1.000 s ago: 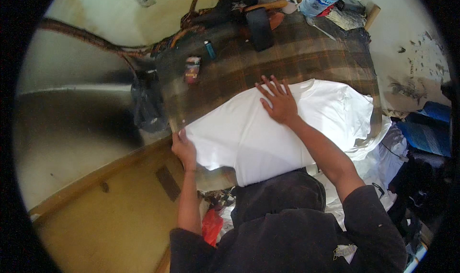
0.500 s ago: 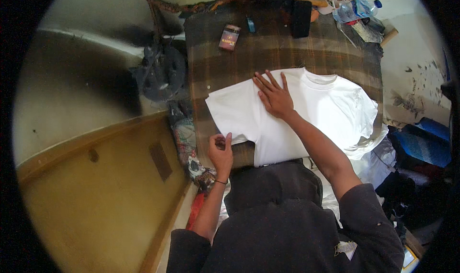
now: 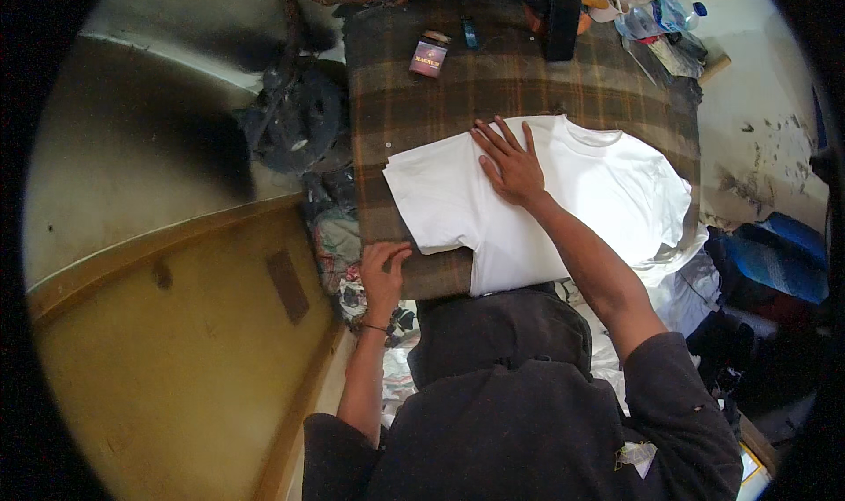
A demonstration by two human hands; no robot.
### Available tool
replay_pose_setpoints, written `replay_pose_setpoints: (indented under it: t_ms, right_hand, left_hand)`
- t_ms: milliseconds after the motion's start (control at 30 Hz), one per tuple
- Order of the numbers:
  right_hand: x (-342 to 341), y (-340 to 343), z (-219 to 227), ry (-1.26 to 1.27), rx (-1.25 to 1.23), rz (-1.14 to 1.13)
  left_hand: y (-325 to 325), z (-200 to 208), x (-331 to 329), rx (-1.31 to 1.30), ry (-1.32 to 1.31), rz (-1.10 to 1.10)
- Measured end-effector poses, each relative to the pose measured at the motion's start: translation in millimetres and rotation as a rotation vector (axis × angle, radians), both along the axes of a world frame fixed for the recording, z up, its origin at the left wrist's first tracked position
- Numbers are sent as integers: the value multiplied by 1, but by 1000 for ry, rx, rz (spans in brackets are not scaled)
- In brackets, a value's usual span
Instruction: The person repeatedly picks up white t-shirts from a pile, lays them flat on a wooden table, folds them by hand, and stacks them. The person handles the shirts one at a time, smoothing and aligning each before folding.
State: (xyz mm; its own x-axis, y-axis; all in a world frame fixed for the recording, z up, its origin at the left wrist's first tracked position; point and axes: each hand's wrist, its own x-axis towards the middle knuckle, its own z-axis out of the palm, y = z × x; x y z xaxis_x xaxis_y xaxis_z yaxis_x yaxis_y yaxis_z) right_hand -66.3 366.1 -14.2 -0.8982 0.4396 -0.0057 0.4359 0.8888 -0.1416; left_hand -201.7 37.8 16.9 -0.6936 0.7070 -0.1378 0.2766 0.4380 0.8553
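- The white shirt [image 3: 528,246] lies spread at the centre of the frame, on a plaid cloth [image 3: 493,87]; its neckline is toward the upper right, one sleeve points left, and its lower edge meets the person's dark top [image 3: 519,431].
- The right hand [image 3: 512,165], above centre, lies flat on the shirt near the shoulder, palm down, fingers spread, gripping nothing.
- The left hand [image 3: 383,263], left of centre, is well apart from the right one, over the edge of the plaid cloth. It is just beside the lower corner of the sleeve, with bent fingers; whether thumb and fingers meet, or pinch anything, I cannot tell.
- A thin dark band [image 3: 373,327] circles the left wrist.
- At the top centre, a small pack [image 3: 429,55] lies on the plaid cloth with a blue-green lighter [image 3: 469,33] just right of it.
- Further right, near the top edge, is a black phone [image 3: 563,28].
- In the upper right, a clear bottle [image 3: 660,19] with a blue cap lies on its side.
- At the right edge sits a blue bundle [image 3: 775,259], partly in shadow.
- A yellowish-brown panel [image 3: 176,351] fills the lower left, below a darkly stained wall [image 3: 114,140].
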Motion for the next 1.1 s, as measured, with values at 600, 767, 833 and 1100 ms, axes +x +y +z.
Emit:
replay_pose_setpoints:
  t_ms: [600,767,833,1100]
  right_hand:
    - [-28,-68,3,-82,-271,221]
    - [-93,-100,-8,292,-206,335]
    - [-107,-95,-7,72,-199,333]
    - [10,-79,37,124,-396,32]
  left_hand:
    - [6,-17,35,-76,209,-7]
    - [-4,-16,41,-196,250,-119]
    - [-5,-12,41,-156,311,-64]
    - [106,7,25,138,408,5]
